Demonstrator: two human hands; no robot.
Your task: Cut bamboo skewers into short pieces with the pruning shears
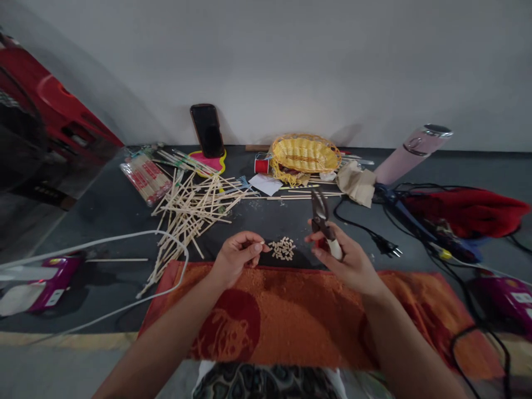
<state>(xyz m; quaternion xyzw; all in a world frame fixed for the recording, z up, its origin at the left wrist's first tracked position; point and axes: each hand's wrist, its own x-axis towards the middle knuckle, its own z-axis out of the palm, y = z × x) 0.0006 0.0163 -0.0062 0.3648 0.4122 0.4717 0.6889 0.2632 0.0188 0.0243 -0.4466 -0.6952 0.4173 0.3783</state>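
Note:
My right hand (pixel 348 256) is wrapped round a pair of pruning shears (pixel 325 219) with a white handle, a touch of red and dark metal blades. Their blades point up and away from me, slightly apart. My left hand (pixel 239 256) is closed in a pinch, thumb against the forefinger; what lies between the fingertips is too small to make out. Between both hands, just beside the left fingertips, is a small heap of short cut wooden stick pieces (pixel 282 249) on the dark table. Long thin wooden sticks (pixel 189 208) lie in a loose criss-cross pile beyond my left hand.
An orange towel (pixel 299 316) covers the near table edge. Farther back are a yellow woven basket (pixel 305 155), red thread spool (pixel 261 166), propped phone (pixel 207 131), packaged sticks (pixel 146 178) and pink bottle (pixel 411 152). A plug (pixel 386 246) and cables lie right; a white cable (pixel 183 260) loops left.

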